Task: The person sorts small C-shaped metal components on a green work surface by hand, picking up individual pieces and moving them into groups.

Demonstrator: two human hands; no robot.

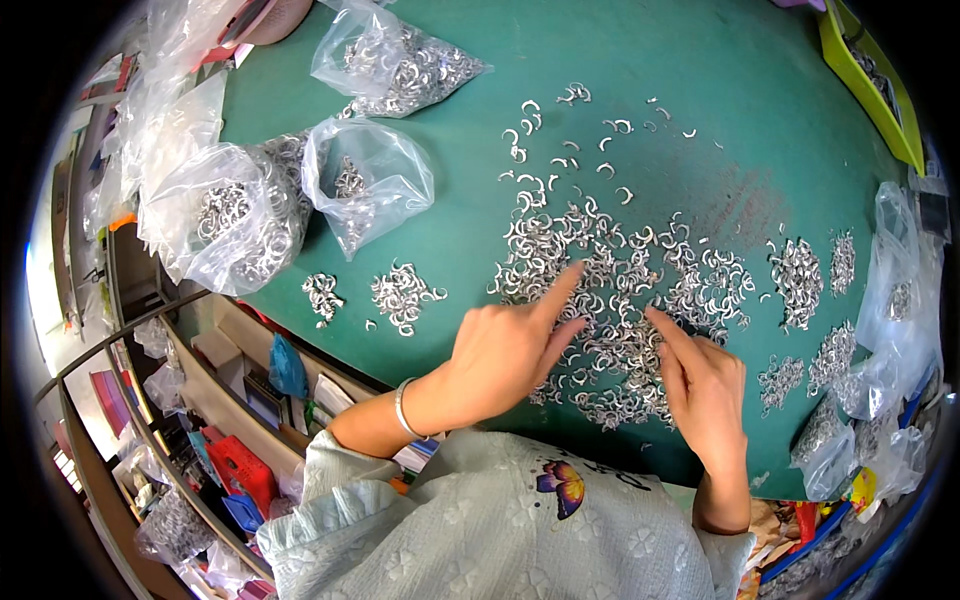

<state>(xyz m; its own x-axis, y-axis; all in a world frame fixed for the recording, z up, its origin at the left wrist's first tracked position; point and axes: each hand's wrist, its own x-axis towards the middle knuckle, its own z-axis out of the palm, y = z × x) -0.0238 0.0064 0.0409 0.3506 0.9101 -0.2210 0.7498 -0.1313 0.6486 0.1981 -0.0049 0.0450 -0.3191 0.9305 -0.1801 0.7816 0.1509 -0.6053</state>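
Note:
A wide heap of small silvery C-shaped metal pieces [620, 345] is spread over the green tabletop [440, 190] in front of me. From the left, my left hand [500, 350] reaches onto it, its index finger stretched to the pieces and its thumb held apart, the other fingers curled. My right hand [708, 392] rests at the heap's right side, index fingertip on the pieces and thumb apart from it. Neither hand shows a piece between its fingers. Loose curved pieces [525, 125] lie scattered beyond the heap.
Small piles [402, 298] of similar pieces lie left, with more piles [797, 283] at right. Clear plastic bags of pieces [410, 75] stand far left, beside an open bag [370, 190]. A yellow-green bin [870, 85] sits far right. Cluttered shelves [235, 385] are below left.

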